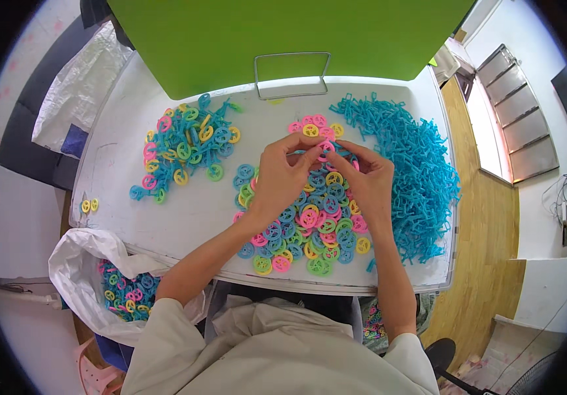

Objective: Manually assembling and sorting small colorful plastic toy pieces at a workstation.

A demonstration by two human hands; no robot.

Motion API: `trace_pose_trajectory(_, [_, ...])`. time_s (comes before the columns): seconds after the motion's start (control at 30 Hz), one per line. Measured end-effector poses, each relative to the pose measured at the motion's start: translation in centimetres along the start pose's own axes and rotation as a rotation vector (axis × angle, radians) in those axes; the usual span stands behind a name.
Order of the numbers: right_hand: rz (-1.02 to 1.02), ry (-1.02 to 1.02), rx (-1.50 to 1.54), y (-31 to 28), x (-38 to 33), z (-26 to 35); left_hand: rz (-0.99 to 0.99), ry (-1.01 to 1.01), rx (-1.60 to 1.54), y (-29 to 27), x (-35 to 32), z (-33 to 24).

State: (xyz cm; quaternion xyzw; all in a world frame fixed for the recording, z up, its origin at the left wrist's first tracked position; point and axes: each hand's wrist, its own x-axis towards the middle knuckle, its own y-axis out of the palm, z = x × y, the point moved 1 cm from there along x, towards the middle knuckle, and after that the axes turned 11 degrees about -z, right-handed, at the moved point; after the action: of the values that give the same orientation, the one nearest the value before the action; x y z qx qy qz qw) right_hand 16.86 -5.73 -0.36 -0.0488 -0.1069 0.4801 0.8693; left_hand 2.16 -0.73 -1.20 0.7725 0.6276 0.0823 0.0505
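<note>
Over the middle of the white table, my left hand (281,172) and my right hand (370,183) meet fingertip to fingertip. Between them is a pink spoked plastic ring (326,151), pinched by the left thumb and fingers. My right fingers close on a small blue plastic piece against the ring; its shape is mostly hidden by them. Below both hands spreads a heap of loose spoked rings (310,217) in blue, pink, yellow and green. To the right lies a large pile of blue forked plastic pieces (422,178).
Joined blue pieces and rings (188,141) form a pile at the left. Two yellow rings (90,205) lie near the left edge. A white sack (76,263) at lower left holds more. A green board (283,33) with a wire stand (292,54) rises at the back.
</note>
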Motion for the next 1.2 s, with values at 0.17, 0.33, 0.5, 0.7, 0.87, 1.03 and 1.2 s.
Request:
trace_pose_trajectory(0.17, [-0.063,-0.049,-0.011,0.6,-0.4,-0.6,-0.036,0.074,0.181,0.2,-0.3,-0.3])
trace_pose_trajectory(0.33, [-0.021,-0.162,0.101,0.6,-0.1,-1.0,-0.027,0.085,0.168,0.1,-0.1,0.2])
trace_pose_trajectory(0.5, [0.038,-0.157,0.104,0.0,0.2,-1.1,0.003,0.034,0.020,0.2,0.4,-0.6])
trace_pose_trajectory(0.7, [0.052,-0.473,0.001,-0.7,1.0,-0.3,-0.038,0.030,0.112,-0.9,0.8,-0.4])
trace_pose_trajectory(0.87, [-0.318,-0.484,-0.627,-6.4,2.8,-0.5,-0.125,0.163,0.120,-1.9,1.8,-0.5])
trace_pose_trajectory(1.03, [-0.371,-0.207,-1.117,-6.1,2.7,-2.3,-0.306,0.436,0.503,-4.1,3.4,-2.5])
trace_pose_trajectory(1.2, [-0.325,-0.237,-1.016,-6.1,3.2,-2.6,-0.608,0.871,0.987,-9.6,4.5,-5.4])
